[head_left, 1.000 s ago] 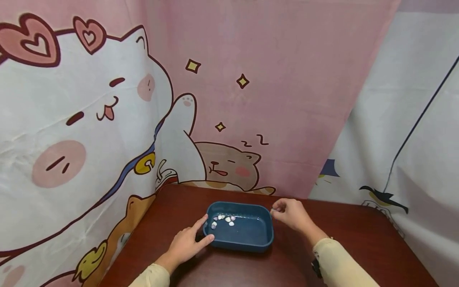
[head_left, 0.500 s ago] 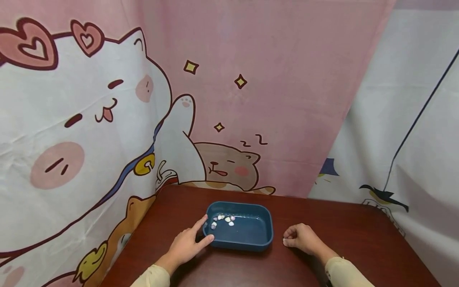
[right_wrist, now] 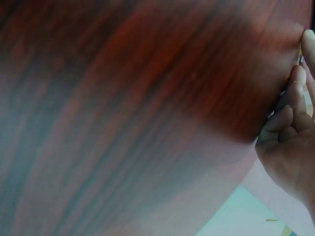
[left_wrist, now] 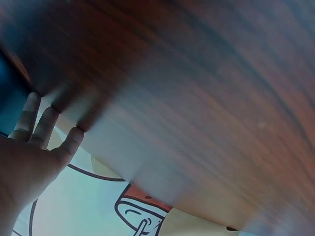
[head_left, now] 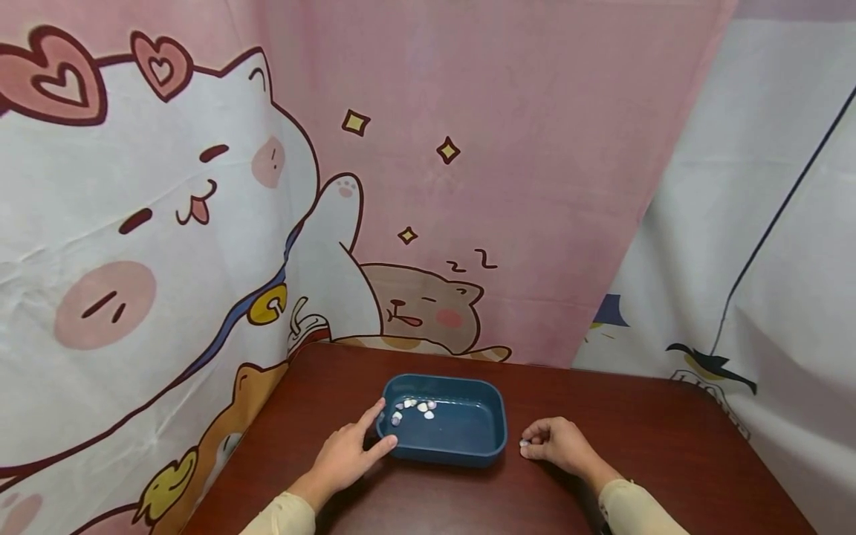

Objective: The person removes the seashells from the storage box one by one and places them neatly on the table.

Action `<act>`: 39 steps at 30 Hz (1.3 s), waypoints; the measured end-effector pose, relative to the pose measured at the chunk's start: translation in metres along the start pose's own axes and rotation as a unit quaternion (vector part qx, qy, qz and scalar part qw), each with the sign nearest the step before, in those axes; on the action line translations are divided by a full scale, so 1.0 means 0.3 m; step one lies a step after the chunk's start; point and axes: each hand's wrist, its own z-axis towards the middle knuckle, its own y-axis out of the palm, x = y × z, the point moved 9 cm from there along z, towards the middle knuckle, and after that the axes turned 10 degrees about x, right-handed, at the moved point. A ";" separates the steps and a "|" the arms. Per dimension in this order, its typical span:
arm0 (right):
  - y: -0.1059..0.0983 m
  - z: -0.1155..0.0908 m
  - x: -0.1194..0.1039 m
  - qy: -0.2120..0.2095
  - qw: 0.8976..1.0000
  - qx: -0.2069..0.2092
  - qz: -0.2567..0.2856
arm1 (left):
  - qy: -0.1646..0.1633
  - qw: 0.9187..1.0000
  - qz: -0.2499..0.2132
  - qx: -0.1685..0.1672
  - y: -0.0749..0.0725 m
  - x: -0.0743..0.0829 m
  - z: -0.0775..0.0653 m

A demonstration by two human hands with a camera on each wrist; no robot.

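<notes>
A person in pale cream sleeves (head_left: 286, 516) works at a reddish-brown table (head_left: 414, 501), both hands lowered to a dark blue tray (head_left: 461, 432) and the surface beside it. The left hand (head_left: 344, 455) lies at the tray's left end, its grip relaxed and grasping nothing: the thumb reaches to the near left corner of the rim, and the forefinger extends along the left side. From the left wrist, three fingers of that hand show stretched out beside the tray's blue wall.

To the right of the tray, just clear of it and low over the table, the right hand (head_left: 563, 447) has its grip pinched on a small pale stone (head_left: 524, 443), held between thumb and curled fingers. Whether the stone touches the tabletop I cannot tell; the right wrist's view catches the bent fingers at its margin but does not show the stone clearly.

Inside the tray, a loose cluster of white and purplish stones (head_left: 423, 407) lies toward the left end, on the side nearer the left hand. Behind the table hangs a pink and white cloth (head_left: 548, 148), printed with a large white cat (head_left: 227, 186) at left, a dozing brown cat (head_left: 435, 308) at centre and a dark bird (head_left: 717, 367) at right.
</notes>
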 end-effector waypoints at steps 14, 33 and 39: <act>-0.001 0.000 -0.001 0.003 1.000 0.002 -0.005 | -0.005 1.000 0.000 0.002 0.008 -0.012 0.003; -0.001 0.004 0.004 0.024 1.000 -0.003 -0.019 | 0.000 1.000 0.003 0.015 0.008 -0.018 0.000; 0.001 0.006 0.007 0.028 0.999 -0.004 -0.016 | 0.003 1.000 0.007 0.015 0.007 -0.018 0.002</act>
